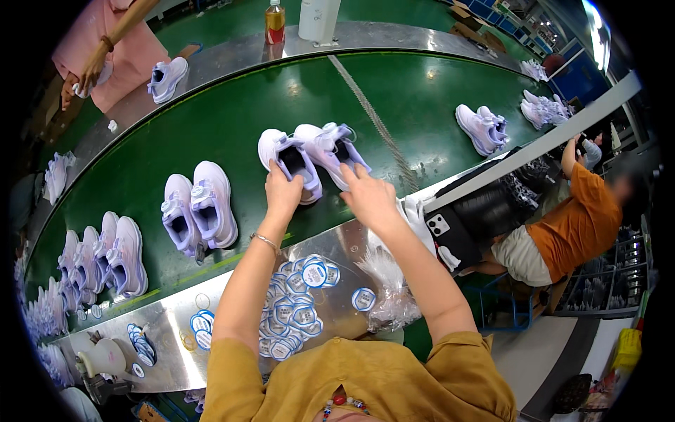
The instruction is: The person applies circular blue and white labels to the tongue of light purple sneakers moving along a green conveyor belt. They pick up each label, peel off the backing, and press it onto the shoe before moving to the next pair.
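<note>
A pair of pale lilac sneakers lies on the green conveyor belt in front of me, toes pointing away. My left hand (284, 191) is closed on the near side of the left sneaker (271, 145), thumb by its opening. On the right sneaker (313, 138), which is tilted against its mate, my right hand (368, 195) has its fingers at the collar and heel. Below my arms, round blue-and-white tags (290, 313) are heaped on the metal ledge (172, 362). A bundle of clear plastic strands (389, 292) lies to their right.
More sneaker pairs (200, 207) stand on the belt (394, 91) at left, with others (482, 129) at right. A bottle (275, 24) stands on the far rim. Someone in pink (116, 53) is across the belt; someone in orange (576, 218) sits at right. A tape dispenser (102, 359) is lower left.
</note>
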`<state>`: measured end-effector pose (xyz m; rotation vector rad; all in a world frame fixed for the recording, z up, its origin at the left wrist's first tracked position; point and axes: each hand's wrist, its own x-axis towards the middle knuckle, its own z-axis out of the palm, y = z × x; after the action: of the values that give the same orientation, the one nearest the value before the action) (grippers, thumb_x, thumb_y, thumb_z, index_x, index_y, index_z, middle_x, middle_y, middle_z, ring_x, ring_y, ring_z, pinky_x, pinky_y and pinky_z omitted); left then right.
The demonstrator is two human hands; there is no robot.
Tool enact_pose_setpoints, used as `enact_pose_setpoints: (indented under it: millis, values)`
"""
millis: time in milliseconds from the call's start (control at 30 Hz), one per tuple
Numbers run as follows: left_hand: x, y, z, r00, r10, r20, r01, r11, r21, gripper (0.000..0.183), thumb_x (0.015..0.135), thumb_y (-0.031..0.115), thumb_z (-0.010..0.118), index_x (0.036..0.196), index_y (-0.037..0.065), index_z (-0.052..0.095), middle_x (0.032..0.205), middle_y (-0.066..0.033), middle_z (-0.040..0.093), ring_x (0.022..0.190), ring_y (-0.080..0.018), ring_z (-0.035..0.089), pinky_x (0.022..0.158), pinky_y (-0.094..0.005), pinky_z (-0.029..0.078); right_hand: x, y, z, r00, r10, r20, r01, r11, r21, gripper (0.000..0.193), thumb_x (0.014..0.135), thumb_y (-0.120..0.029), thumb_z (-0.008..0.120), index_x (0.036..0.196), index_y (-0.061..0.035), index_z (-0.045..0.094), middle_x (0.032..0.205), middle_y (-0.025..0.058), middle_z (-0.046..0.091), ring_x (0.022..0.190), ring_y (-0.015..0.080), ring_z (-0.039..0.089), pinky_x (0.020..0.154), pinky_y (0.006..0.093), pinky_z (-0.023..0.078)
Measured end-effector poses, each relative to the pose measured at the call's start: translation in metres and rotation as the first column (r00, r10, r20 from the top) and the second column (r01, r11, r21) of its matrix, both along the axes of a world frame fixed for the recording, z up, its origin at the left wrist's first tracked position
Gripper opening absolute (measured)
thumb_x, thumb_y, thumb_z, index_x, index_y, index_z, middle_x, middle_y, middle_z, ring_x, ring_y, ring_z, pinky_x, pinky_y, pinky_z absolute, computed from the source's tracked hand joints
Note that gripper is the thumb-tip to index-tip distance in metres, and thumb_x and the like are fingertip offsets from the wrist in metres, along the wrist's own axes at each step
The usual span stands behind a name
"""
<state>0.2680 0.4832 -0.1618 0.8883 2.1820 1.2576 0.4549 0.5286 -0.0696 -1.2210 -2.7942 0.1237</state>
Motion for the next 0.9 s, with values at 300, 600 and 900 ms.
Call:
enact_pose_setpoints:
  millis: [300, 600, 900]
  values:
    - [0.032, -0.018, 0.013, 0.982, -0.17, -0.086, 0.179, 0.977, 0.118, 0.06, 0.074, 0.018, 0.061, 0.127, -0.004, 0.047, 0.11, -0.0248, 0.058, 0.102, -0.0382, 0.056, 0.091, -0.0438, 0.044, 0.039, 0.068, -0.014, 0.978, -0.206, 0.027, 0.184, 0.92, 0.346, 0.043, 0.078, -0.027, 0.069, 0.113, -0.0067, 0.055, 0.12, 0.012, 0.055, 0.085, 0.0296, 0.062, 0.065, 0.0379, 0.054]
    - [0.015, -0.025, 0.028, 0.992, -0.124, 0.024, 0.111, 0.946, 0.306, 0.05, 0.073, 0.005, 0.062, 0.122, 0.001, 0.049, 0.107, -0.0156, 0.059, 0.092, -0.0232, 0.061, 0.078, -0.0331, 0.05, -0.029, 0.018, -0.047, 0.717, -0.07, -0.694, -0.164, 0.95, -0.264, 0.041, 0.075, -0.005, 0.061, 0.116, -0.0063, 0.053, 0.108, 0.0145, 0.06, 0.083, 0.0315, 0.064, 0.073, 0.0366, 0.053]
    - [0.005, -0.035, 0.019, 0.945, -0.187, -0.269, 0.276, 0.896, 0.349, 0.026, 0.077, -0.002, 0.056, 0.103, 0.001, 0.059, 0.106, -0.0141, 0.058, 0.086, -0.0242, 0.06, 0.076, -0.0307, 0.05, -0.032, 0.011, -0.054, 0.648, 0.079, -0.758, -0.213, 0.974, -0.081, 0.017, 0.078, 0.006, 0.052, 0.092, 0.0002, 0.061, 0.104, 0.0134, 0.06, 0.073, 0.0281, 0.064, 0.062, 0.0339, 0.052]
